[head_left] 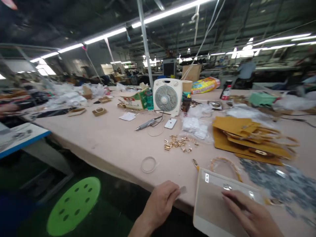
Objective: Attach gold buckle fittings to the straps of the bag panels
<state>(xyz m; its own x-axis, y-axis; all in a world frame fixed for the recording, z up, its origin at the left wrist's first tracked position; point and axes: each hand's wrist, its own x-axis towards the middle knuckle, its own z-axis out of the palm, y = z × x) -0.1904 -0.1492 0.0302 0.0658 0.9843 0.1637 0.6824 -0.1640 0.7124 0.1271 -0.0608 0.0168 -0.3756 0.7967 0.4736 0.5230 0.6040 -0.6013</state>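
Observation:
My left hand [161, 200] is closed in a pinch on a small translucent piece of film [182, 190], just off the table's front edge. My right hand [249, 210] rests on a cream-and-beige handbag [212, 197] lying flat at the front edge. Its thumb and index fingertips come together beside a shiny metal fitting [227, 187]; anything between them is too small to make out. A tan strap handle [229, 164] curves behind the bag, and a metal clip [195, 164] sticks out at its upper left corner. Left of the bag lies a roll of clear tape [148, 164].
Gold metal fittings [179, 143] lie loose beyond the bag, near a phone [170, 123] and an electric screwdriver [145, 124]. Mustard bags [247, 135] are stacked at right. A fan [168, 97] stands behind. A green stool [74, 207] is below left. A person [246, 69] sits far back.

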